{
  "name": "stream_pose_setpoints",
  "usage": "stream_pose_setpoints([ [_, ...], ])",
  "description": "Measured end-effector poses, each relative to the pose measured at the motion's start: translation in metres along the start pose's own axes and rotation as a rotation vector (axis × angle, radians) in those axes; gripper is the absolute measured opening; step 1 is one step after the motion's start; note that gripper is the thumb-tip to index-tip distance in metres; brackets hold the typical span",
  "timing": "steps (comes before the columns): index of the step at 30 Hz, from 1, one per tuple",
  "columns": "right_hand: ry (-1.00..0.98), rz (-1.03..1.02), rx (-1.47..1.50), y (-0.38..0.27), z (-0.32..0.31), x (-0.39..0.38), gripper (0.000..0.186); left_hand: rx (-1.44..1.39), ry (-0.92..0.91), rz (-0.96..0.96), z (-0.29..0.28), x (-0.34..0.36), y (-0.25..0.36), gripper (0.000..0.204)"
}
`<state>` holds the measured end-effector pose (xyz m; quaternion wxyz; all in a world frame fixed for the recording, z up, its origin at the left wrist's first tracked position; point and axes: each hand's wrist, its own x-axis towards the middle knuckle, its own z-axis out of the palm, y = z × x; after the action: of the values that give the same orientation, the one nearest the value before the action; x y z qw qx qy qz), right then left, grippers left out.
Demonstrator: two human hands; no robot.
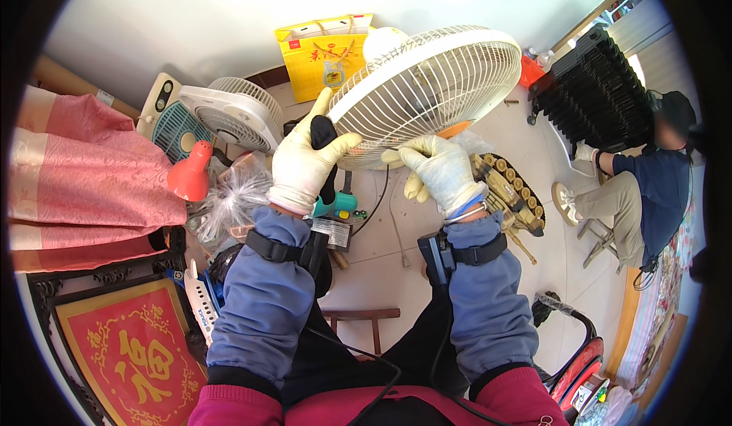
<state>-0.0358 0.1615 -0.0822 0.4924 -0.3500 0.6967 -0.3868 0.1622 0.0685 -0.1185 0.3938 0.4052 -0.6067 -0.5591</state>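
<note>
A cream electric fan (427,83) with a round wire cage stands tilted before me. My left hand (297,167), in a pale work glove, is at the cage's left edge, thumb and forefinger apart. A piece of black cloth (324,135) is caught in that hand and hangs below it. My right hand (442,171), gloved too, has its fingers closed at the lower rim of the cage; the exact grip is partly hidden. Beneath the hands lie a teal-handled tool (335,205) and a dark cord.
A box fan (232,117), a red lamp shade (192,171) and clear plastic bags (240,197) crowd the left. A yellow gift bag (309,68) stands behind. At right are a toy tank (511,193), a black radiator (591,91) and a seated person (648,197).
</note>
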Motion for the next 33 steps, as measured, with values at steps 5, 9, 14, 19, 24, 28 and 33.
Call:
stream_pose_setpoints([
  [5,0.008,-0.014,-0.034,-0.001,0.001,-0.001,0.021,-0.026,-0.006,0.000,0.000,0.000,0.001,0.087],
  [9,0.006,-0.048,-0.020,-0.002,0.002,-0.004,0.021,-0.005,-0.002,-0.013,0.001,-0.001,0.001,0.087],
  [14,-0.031,-0.055,-0.004,-0.008,-0.001,-0.009,0.022,0.053,-0.009,0.014,0.000,0.001,0.001,0.082],
  [19,-0.043,-0.068,-0.002,-0.012,-0.005,-0.013,0.021,0.067,0.000,0.016,0.000,0.001,0.000,0.083],
  [24,0.037,-0.095,0.036,-0.006,0.003,-0.013,0.020,0.062,0.009,0.021,0.000,0.001,0.000,0.082],
  [28,0.073,-0.118,-0.056,-0.002,0.008,-0.012,0.020,0.068,0.013,0.015,0.000,0.000,0.001,0.083],
  [33,0.205,-0.352,-0.354,-0.001,0.019,-0.014,0.019,0.123,0.016,0.012,-0.001,0.001,0.001,0.083],
])
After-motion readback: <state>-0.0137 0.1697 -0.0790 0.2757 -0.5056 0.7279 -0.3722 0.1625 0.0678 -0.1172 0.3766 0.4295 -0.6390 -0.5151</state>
